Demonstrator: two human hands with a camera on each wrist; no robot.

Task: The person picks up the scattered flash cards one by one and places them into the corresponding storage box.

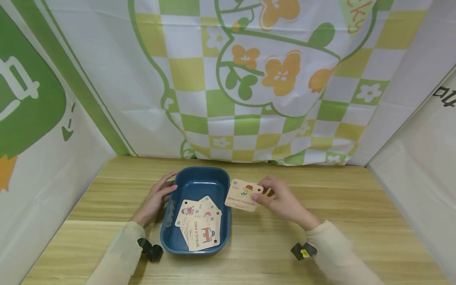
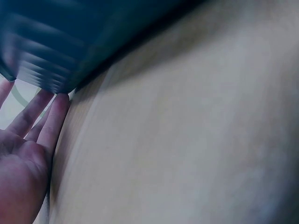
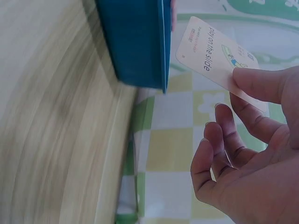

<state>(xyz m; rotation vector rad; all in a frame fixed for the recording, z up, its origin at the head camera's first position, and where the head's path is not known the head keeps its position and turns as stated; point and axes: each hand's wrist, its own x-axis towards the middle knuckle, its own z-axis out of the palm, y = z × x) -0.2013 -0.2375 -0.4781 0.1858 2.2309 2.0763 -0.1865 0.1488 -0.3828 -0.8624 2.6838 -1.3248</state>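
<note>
A square picture card (image 1: 239, 201) reading "play on the slide" is pinched between the thumb and index finger of my right hand (image 1: 281, 198), held up just right of a blue plastic tray (image 1: 228, 186). The same card (image 3: 205, 51) shows in the right wrist view, its other fingers loosely bent below it. My left hand (image 1: 159, 196) rests against the tray's left side, fingertips at the rim; in the left wrist view its extended fingers (image 2: 51, 121) touch the tray wall (image 2: 56, 42). Several similar cards lie overlapped inside the tray, a "take a break" card (image 1: 196, 237) on top.
The tray stands on a wood-grain table (image 1: 320, 253). A patterned cloth (image 1: 249, 130) with green and yellow checks hangs along the back edge, and printed white panels (image 1: 82, 130) stand at the sides. Black wrist-worn cameras (image 1: 151, 250) sit by both sleeves.
</note>
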